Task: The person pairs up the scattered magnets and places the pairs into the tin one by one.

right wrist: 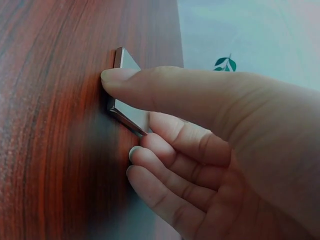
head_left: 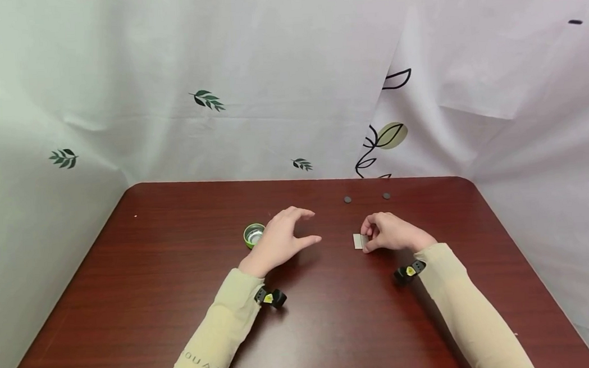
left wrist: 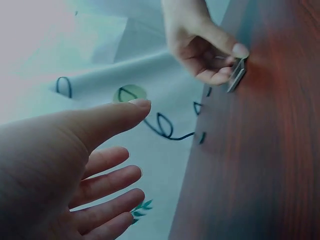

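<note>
My right hand pinches a small flat silvery rectangular plate between thumb and fingers, low over the table. Two flat pieces seem to meet there; a seam shows beside the pale part left of the fingers. In the left wrist view the plate stands tilted near the wood. My left hand hovers with thumb and fingers spread and nothing between them. Partly hidden behind it is a small round tin with a green rim and silvery inside.
Two small dark discs lie apart toward the back of the brown wooden table. White cloth with leaf prints hangs behind the table and along both sides.
</note>
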Demonstrator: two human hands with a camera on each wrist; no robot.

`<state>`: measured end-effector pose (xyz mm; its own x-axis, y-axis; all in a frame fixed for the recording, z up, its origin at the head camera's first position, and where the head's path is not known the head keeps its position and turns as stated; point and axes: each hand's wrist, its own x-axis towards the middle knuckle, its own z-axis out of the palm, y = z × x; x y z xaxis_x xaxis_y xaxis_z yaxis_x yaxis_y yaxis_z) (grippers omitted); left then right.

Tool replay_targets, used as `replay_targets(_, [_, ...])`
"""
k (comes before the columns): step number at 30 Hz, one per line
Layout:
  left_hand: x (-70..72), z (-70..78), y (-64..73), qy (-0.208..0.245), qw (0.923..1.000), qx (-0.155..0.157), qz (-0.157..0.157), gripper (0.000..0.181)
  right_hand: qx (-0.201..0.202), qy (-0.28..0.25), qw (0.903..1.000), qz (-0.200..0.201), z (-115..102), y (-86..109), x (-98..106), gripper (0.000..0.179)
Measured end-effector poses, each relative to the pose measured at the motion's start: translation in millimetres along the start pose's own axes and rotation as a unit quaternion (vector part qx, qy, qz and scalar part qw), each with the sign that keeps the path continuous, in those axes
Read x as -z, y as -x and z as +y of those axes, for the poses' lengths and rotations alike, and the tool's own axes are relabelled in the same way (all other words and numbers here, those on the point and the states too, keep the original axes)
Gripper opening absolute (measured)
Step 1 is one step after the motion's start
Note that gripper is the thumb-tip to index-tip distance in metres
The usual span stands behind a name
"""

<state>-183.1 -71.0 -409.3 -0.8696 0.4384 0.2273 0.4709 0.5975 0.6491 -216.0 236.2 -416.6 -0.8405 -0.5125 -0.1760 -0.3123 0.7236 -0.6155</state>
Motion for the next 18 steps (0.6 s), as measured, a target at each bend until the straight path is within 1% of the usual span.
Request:
replay_targets(2, [6.8,-1.9,3.9,0.002,0.9999,0.001,0.012,0.054,-0.001,-0.001,1.0,-0.001,-1,0.0,0,0.032])
replay_targets(7, [20.4,-6.2,12.7,-0.01,0.9992,0.012,0.038,0.054,-0.007,-0.005,1.0,0.002,0,1.3,0,0.033])
replay_targets(11, [28.8,-10.6,18.5,-0.017,0.9984,0.022,0.049,0.055,-0.002,-0.006,0.9999,0.008,-1,2.1,-1,0.033])
replay_targets(18, [43.6,-21.3,28.8,-0.006,0.9973,0.04,0.062,0.059,0.005,-0.018,0.9997,0.017,-1,2.0,-4,0.034])
